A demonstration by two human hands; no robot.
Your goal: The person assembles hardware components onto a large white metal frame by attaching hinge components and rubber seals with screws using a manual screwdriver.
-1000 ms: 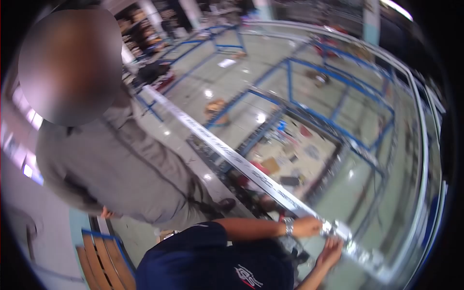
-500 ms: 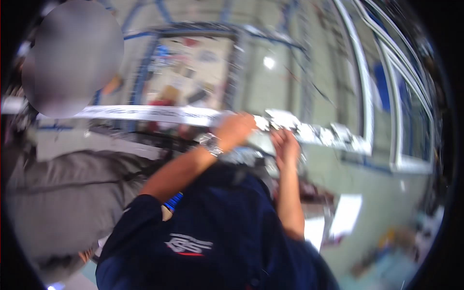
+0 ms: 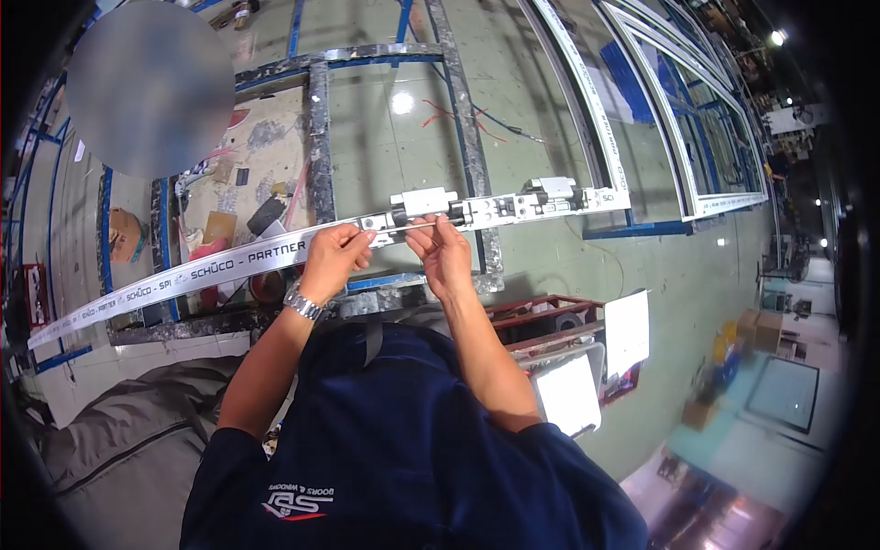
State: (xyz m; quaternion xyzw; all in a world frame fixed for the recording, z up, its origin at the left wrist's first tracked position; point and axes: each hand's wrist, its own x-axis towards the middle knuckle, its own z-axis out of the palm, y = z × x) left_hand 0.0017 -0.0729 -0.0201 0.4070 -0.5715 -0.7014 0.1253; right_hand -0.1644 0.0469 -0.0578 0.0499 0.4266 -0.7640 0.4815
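Observation:
A long metal profile, covered in white film printed with SCHÜCO - PARTNER, runs across in front of me. Hinge hardware in silver and black is fixed along its right part, and a second hinge block sits further right. My left hand, with a metal watch on the wrist, is at the profile's near edge, thumb and forefinger pinched together. Just right of it, my right hand has its fingers closed below the first hinge. Something thin and light shows between the fingertips, too small to name.
A blue-edged steel work frame stands under the profile. White-framed window sashes are at the right. A red rack with white sheets stands near my right arm. A person in grey clothing is at the left.
The view has shifted and become sharp. My hands and the profile now appear further left, and both hands are at the hinge hardware's left part with fingers pinched.

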